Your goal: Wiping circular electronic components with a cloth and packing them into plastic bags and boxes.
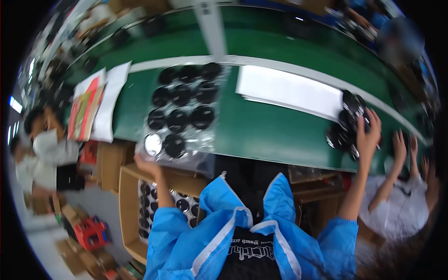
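Note:
A clear plastic sheet or tray [207, 140] lies at the near edge of the green bench, holding rows of round, glossy black discs [177, 120]. One round piece [153, 144] at its near left reflects bright white. My left hand [148, 167] is at the near left corner of this plastic; its fingers are blurred and partly hidden. Farther right, a loose pile of shiny black round parts [345, 125] sits on the bench. My right hand [371, 129] reaches over the right side of that pile, its fingers apart and touching the parts. No part is clearly held in it.
White sheets [289, 91] lie left of the pile. Papers and a red-and-green packet [88, 109] lie at the bench's left. Below, an open cardboard box [128, 210] contains more black discs. A co-worker's hands [400, 147] are close on the right; another person [51, 149] is at left.

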